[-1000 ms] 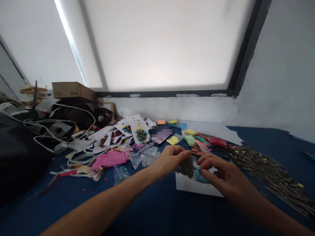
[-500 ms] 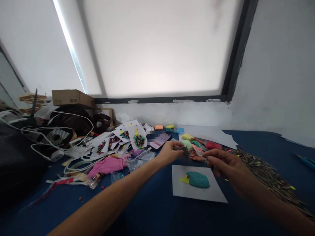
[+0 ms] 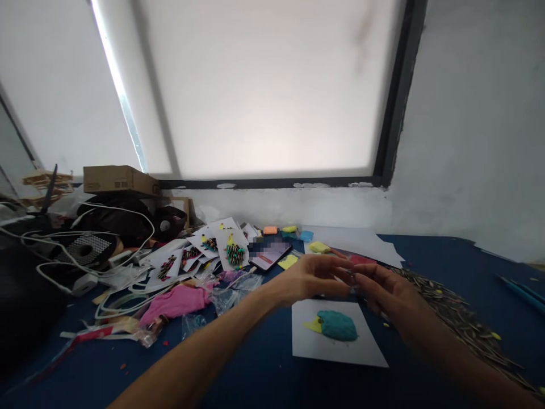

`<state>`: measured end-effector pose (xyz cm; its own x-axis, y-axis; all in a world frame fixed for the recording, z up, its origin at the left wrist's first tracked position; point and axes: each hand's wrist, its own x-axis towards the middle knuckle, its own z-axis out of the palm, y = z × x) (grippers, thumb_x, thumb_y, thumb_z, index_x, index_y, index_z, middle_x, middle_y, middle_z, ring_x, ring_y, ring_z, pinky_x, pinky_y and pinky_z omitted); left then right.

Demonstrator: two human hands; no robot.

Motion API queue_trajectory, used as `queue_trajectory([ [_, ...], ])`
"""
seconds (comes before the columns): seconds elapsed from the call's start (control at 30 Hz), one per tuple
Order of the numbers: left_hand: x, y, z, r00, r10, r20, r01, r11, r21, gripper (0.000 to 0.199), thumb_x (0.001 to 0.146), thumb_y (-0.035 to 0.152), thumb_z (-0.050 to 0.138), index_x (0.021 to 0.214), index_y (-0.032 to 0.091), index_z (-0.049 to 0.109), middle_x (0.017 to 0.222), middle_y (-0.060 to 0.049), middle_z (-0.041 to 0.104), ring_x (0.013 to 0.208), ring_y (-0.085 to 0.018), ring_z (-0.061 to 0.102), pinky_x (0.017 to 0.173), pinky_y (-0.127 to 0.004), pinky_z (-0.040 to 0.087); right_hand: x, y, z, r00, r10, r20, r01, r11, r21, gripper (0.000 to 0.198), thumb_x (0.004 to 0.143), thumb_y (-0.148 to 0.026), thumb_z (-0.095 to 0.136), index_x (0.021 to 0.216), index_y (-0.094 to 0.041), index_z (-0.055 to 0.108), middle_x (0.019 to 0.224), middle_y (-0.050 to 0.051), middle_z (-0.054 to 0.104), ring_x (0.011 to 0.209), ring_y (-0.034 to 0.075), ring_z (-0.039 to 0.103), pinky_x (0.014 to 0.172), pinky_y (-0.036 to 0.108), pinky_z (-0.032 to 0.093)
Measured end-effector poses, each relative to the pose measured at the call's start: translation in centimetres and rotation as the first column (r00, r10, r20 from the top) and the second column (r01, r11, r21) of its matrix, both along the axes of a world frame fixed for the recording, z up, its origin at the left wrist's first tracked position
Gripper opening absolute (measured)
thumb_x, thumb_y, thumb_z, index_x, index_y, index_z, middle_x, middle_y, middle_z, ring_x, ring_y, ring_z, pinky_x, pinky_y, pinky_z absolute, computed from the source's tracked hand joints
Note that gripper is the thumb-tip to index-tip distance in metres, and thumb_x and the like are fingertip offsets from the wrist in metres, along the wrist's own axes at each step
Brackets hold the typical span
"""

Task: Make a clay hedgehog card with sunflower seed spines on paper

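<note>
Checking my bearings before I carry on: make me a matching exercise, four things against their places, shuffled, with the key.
1. Teal clay-like shape
2. Phone
3. Cardboard box
4. Pile of dark slivers

A. At the back left
B. Along the right side of the blue table
C. Between the decorated cards and a yellow packet
D. On the nearest white card

Pairs: 1-D; 2-C; 3-A; 4-B

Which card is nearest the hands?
The card with the teal shape, lying apart by the left hand and right hand; the other cards lie heaped left of the phone.
</note>
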<state>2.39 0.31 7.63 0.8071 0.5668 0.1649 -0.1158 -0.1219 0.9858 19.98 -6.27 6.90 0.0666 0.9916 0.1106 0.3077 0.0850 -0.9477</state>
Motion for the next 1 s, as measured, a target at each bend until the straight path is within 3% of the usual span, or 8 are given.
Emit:
queue_trajectory([
  [0.07, 0.1, -0.2, 0.2, 0.998, -0.061, -0.001, 0.061, 0.997, 0.046, 0.048, 0.077, 0.024, 0.072, 0.123, 0.022, 0.06, 0.097, -0.006, 0.066, 0.079, -0.013, 0.061, 0.066, -0.023, 0.045, 0.0, 0.0, -0.1, 0.996, 0.055, -0.069, -0.059, 0.997, -0.052, 0.045, 0.079, -0.056, 0.06, 0.109, -0.023, 0.063, 0.093, 0.006, 0.065, 0.073, 0.018, 0.057, 0.057, 0.028, 0.042],
  [0.17, 0.3, -0.3, 0.0, 1.0, 0.003, -0.001, -0.003, 0.997, 0.081, 0.046, 0.077, 0.028, 0.072, 0.121, 0.021, 0.062, 0.081, -0.003, 0.066, 0.065, -0.01, 0.06, 0.056, -0.02, 0.042, 0.1, 0.1, -0.5, 0.978, 0.124, -0.17, -0.14, 0.987, -0.084, 0.045, 0.079, -0.057, 0.061, 0.11, -0.024, 0.062, 0.087, 0.003, 0.063, 0.07, 0.016, 0.056, 0.058, 0.027, 0.042],
  [0.3, 0.4, -0.4, -0.1, 0.997, 0.072, -0.015, -0.072, 0.997, 0.025, 0.039, 0.076, 0.035, 0.072, 0.108, 0.015, 0.069, 0.078, -0.005, 0.068, 0.063, -0.012, 0.063, 0.055, -0.022, 0.046, 0.1, 0.4, -1.1, 0.948, 0.164, -0.272, -0.2, 0.973, -0.112, 0.038, 0.078, -0.054, 0.065, 0.102, -0.024, 0.064, 0.08, -0.001, 0.06, 0.055, 0.008, 0.045, 0.05, 0.023, 0.036],
  [0.43, 0.5, -0.4, -0.4, 0.997, 0.082, 0.011, -0.082, 0.996, -0.039, 0.038, 0.074, 0.041, 0.072, 0.099, 0.011, 0.071, 0.073, -0.007, 0.068, 0.06, -0.014, 0.064, 0.054, -0.024, 0.049, 0.0, 0.2, -0.9, 0.932, 0.207, -0.299, -0.251, 0.961, -0.116, 0.036, 0.078, -0.05, 0.067, 0.103, -0.024, 0.065, 0.082, 0.0, 0.06, 0.065, 0.011, 0.05, 0.052, 0.022, 0.037],
  [0.63, 1.1, -0.6, -1.0, 0.986, 0.144, 0.08, -0.139, 0.989, -0.058, 0.037, 0.074, 0.044, 0.072, 0.088, 0.01, 0.067, 0.073, -0.006, 0.068, 0.055, -0.012, 0.063, 0.047, -0.02, 0.044, -0.1, 0.0, 0.1, 0.988, 0.037, -0.147, -0.041, 0.999, -0.023, 0.045, 0.073, -0.056, 0.069, 0.101, -0.022, 0.063, 0.079, 0.001, 0.06, 0.058, 0.011, 0.048, 0.048, 0.024, 0.035],
  [0.8, 1.3, -0.7, -0.7, 0.982, 0.156, 0.104, -0.148, 0.986, -0.074, 0.038, 0.074, 0.048, 0.07, 0.085, 0.013, 0.061, 0.066, -0.002, 0.064, 0.052, -0.012, 0.061, 0.046, -0.02, 0.042, 0.2, 0.4, -0.5, 0.948, 0.132, -0.29, -0.161, 0.984, -0.077, 0.04, 0.076, -0.056, 0.066, 0.1, -0.024, 0.063, 0.062, -0.005, 0.05, 0.048, 0.008, 0.038, 0.046, 0.023, 0.03],
  [1.0, 0.7, 0.1, -0.7, 0.974, 0.171, 0.146, -0.136, 0.965, -0.224, 0.041, 0.065, 0.046, 0.079, 0.079, 0.014, 0.057, 0.061, 0.001, 0.061, 0.049, -0.012, 0.061, 0.045, -0.019, 0.041, 0.2, 0.4, -0.9, 0.917, 0.148, -0.369, -0.184, 0.981, -0.062, 0.032, 0.081, -0.053, 0.062, 0.089, -0.023, 0.065, 0.066, -0.004, 0.053, 0.053, 0.008, 0.039, 0.048, 0.022, 0.03],
])
